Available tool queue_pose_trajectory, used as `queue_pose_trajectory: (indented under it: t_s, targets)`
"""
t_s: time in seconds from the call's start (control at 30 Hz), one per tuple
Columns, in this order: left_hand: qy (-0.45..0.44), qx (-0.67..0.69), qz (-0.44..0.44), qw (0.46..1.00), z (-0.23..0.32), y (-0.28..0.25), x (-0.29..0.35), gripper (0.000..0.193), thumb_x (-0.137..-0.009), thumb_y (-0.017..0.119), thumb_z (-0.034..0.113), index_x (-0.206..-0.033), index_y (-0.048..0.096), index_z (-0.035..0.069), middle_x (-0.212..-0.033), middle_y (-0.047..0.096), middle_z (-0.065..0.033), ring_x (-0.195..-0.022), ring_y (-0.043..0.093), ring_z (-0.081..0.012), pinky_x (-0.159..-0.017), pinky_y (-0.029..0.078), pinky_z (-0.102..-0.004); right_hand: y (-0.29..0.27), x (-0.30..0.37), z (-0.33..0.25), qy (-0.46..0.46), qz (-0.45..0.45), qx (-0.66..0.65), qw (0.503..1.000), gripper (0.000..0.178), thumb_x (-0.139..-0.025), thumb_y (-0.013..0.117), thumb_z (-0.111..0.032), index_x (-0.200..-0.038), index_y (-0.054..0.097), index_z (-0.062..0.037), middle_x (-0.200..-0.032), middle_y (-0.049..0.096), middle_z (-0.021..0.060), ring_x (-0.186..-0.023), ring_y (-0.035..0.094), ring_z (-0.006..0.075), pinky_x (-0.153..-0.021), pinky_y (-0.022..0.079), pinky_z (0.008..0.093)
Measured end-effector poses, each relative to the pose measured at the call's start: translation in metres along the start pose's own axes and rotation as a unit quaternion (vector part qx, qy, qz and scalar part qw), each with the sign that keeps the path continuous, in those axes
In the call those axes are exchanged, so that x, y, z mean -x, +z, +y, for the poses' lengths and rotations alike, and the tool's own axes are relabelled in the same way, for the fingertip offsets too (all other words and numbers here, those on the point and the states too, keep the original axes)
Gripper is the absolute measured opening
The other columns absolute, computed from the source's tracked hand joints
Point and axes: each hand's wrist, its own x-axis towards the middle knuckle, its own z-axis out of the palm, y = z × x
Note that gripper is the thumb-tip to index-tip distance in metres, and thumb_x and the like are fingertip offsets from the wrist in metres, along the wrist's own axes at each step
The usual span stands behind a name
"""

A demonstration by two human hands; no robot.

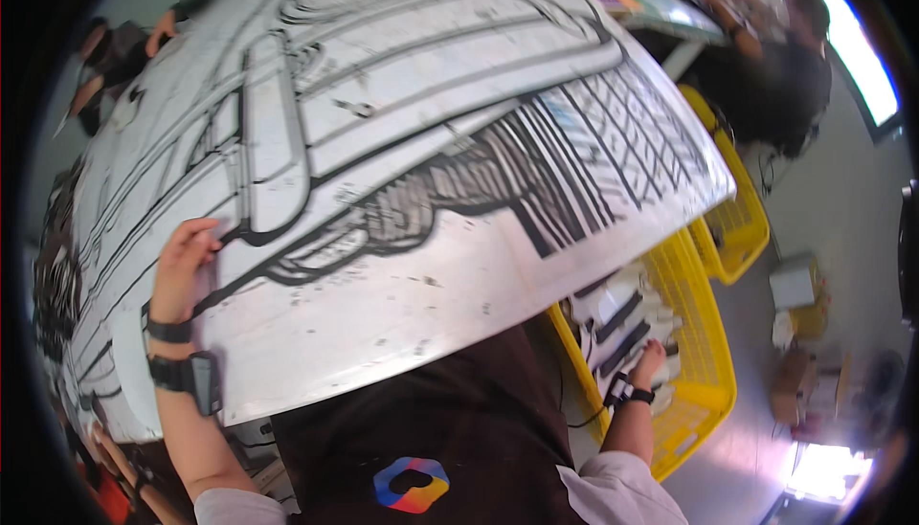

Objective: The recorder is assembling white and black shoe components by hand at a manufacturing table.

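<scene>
A large white sheet [383, 305] with a bold black line drawing covers the table in front of me. My left hand [187, 257] is over its left part, fingers loosely bent and apart, nothing visible between them. To my right, low beside the table, a yellow plastic basket [704, 334] holds several white and black flat pieces [627, 319]. My right hand [651, 362] reaches down over these pieces, at the basket's right side. Its fingertips point away and are hidden, so I cannot tell whether it grips one. Both wrists wear black straps with small devices.
Another yellow basket [742, 228] stands farther back under the table corner. A person in dark clothes [785, 80] sits at the far right by another table. More people are at the far left edge [120, 66]. Boxes [795, 386] lie on the floor at right.
</scene>
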Motion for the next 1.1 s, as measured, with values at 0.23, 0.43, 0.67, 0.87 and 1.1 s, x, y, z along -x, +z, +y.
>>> queue_pose_trajectory:
  t_s: [0.23, 0.43, 0.67, 0.87, 1.1]
  targets:
    - [0.073, -0.022, -0.080, 0.994, 0.016, 0.017, 0.007, 0.017, -0.088, 0.051, 0.011, -0.102, 0.059, 0.004, -0.082, 0.058, 0.0020, -0.075, 0.051, -0.0057, -0.067, 0.042, -0.0201, -0.060, -0.117, -0.309, 0.142, 0.026, -0.571, 0.808, 0.016, -0.087, 0.045, -0.016, -0.080, 0.055, -0.0051, -0.063, 0.049, -0.0001, -0.056, 0.047, 0.0081, -0.053, 0.040, 0.0226]
    - [0.107, 0.051, 0.030, 0.993, 0.010, 0.017, 0.015, 0.018, -0.086, 0.050, 0.010, -0.100, 0.059, 0.004, -0.077, 0.059, -0.0011, -0.070, 0.052, -0.0063, -0.064, 0.043, -0.0211, -0.076, -0.044, -0.595, 0.050, -0.161, -0.777, 0.606, 0.017, -0.086, 0.050, -0.016, -0.097, 0.053, -0.0026, -0.071, 0.054, 0.0025, -0.067, 0.051, 0.0143, -0.072, 0.041, 0.0257]
    - [0.145, 0.134, 0.116, 0.973, -0.008, 0.006, -0.003, 0.019, -0.087, 0.046, 0.009, -0.098, 0.059, 0.003, -0.076, 0.057, -0.0005, -0.069, 0.051, -0.0076, -0.066, 0.043, -0.0211, -0.089, 0.081, -0.783, 0.016, -0.530, -0.738, 0.417, 0.015, -0.083, 0.050, -0.012, -0.094, 0.052, -0.0022, -0.068, 0.052, 0.0036, -0.065, 0.051, 0.0147, -0.071, 0.041, 0.0301]
    - [0.173, 0.070, 0.126, 0.974, -0.013, 0.008, -0.006, 0.018, -0.087, 0.045, 0.010, -0.097, 0.059, 0.003, -0.076, 0.060, -0.0038, -0.068, 0.054, -0.0106, -0.065, 0.045, -0.0240, -0.146, 0.154, -0.833, -0.102, -0.668, -0.686, 0.269, 0.009, -0.083, 0.053, -0.014, -0.087, 0.052, -0.0052, -0.067, 0.052, 0.0037, -0.068, 0.051, 0.0173, -0.074, 0.041, 0.0344]
    - [0.149, 0.057, 0.032, 0.987, -0.009, 0.016, 0.001, 0.018, -0.086, 0.048, 0.012, -0.099, 0.058, 0.003, -0.076, 0.060, -0.0042, -0.068, 0.054, -0.0104, -0.063, 0.045, -0.0244, -0.192, 0.170, -0.807, -0.496, -0.587, -0.638, 0.047, 0.018, -0.086, 0.052, -0.020, -0.084, 0.058, -0.0034, -0.086, 0.059, 0.0093, -0.084, 0.054, 0.0262, -0.078, 0.041, 0.0396]
